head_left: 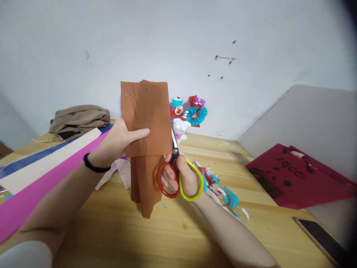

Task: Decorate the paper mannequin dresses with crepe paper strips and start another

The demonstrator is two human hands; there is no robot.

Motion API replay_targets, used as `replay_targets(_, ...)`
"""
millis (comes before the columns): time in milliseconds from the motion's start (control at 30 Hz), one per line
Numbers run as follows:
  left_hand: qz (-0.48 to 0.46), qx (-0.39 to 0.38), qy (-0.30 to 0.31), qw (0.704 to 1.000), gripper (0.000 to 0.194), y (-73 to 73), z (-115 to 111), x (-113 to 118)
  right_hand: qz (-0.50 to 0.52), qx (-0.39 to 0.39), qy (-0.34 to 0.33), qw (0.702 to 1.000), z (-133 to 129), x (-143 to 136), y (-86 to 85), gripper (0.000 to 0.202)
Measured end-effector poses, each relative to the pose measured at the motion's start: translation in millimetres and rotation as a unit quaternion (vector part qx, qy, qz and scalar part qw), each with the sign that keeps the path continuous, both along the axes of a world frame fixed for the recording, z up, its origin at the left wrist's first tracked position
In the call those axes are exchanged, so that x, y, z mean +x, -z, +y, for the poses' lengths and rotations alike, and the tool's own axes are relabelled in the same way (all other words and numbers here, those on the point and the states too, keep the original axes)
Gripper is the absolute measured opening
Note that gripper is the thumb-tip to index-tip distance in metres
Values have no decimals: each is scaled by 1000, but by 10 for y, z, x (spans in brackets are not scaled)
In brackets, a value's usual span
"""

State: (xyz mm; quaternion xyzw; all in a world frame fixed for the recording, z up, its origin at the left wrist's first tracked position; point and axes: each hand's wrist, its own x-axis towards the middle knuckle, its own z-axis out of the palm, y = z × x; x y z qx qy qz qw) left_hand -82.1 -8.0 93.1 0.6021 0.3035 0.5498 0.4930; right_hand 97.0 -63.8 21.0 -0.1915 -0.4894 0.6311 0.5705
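Brown paper (147,111), folded in layers with a longer part hanging below, is held upright above the table. My left hand (122,137) grips its left side, thumb flat on the front and the other fingers hidden behind. In my right hand (181,175) are scissors (199,186) with one red and one yellow handle loop, fingers through the red loop and thumb through the yellow. The blades point up along the paper's right edge; whether they touch it I cannot tell.
Pink, cream and blue paper strips (55,171) lie left, near a brown cloth (80,118). White figures with paper flowers (196,115) stand behind. Paper scraps (231,197), a red bag (295,178) and a phone (320,236) are on the right. A wall (167,37) rises behind the table (111,238).
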Motion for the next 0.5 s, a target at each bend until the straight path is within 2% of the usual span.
replay_targets(300, 10, -8, 30, 999, 51, 30, 10, -19, 3, 26, -30, 999, 40, 16, 29, 49)
replay_targets(500, 41, -26, 37, 998, 53, 42, 5, 9, -32, 28, -4, 999, 20, -1, -16, 51)
